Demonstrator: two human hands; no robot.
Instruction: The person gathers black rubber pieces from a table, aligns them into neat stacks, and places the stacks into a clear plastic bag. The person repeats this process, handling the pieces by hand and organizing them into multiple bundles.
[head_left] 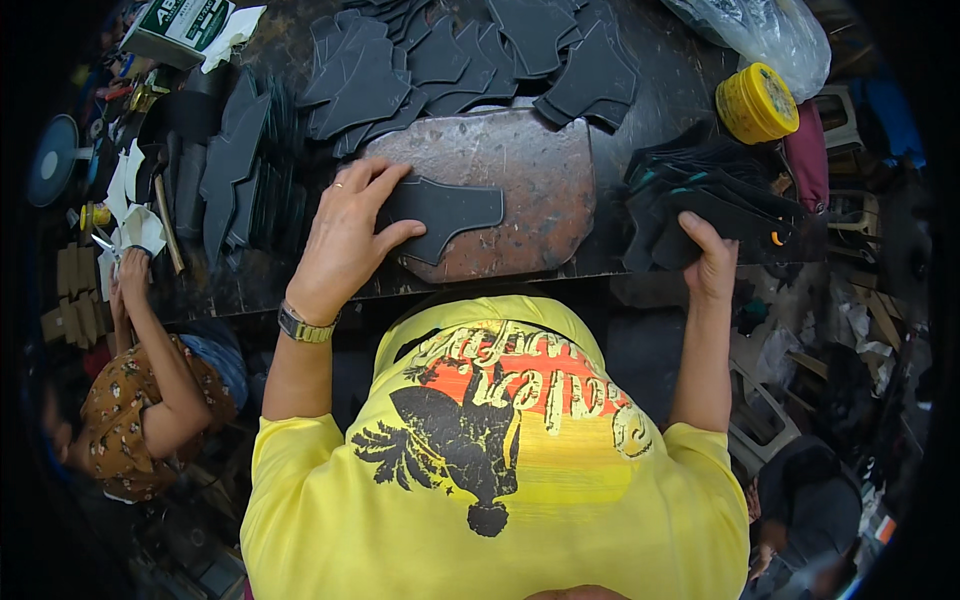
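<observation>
A black cut-out piece of sheet material, wide at one end and narrower at the other, lies flat on a worn reddish-brown slab. My left hand rests at the piece's left end, thumb and fingers spread apart over its edge. At the right, my right hand pinches the edge of a dark cut-out piece at the near side of a loose stack. Its thumb is on top, and the other fingers are mostly hidden below.
Black cut-outs overlap behind the slab; more stand stacked at left. A yellow tub and plastic bag sit at far right. On the left, a co-worker holds scissors beside a hammer.
</observation>
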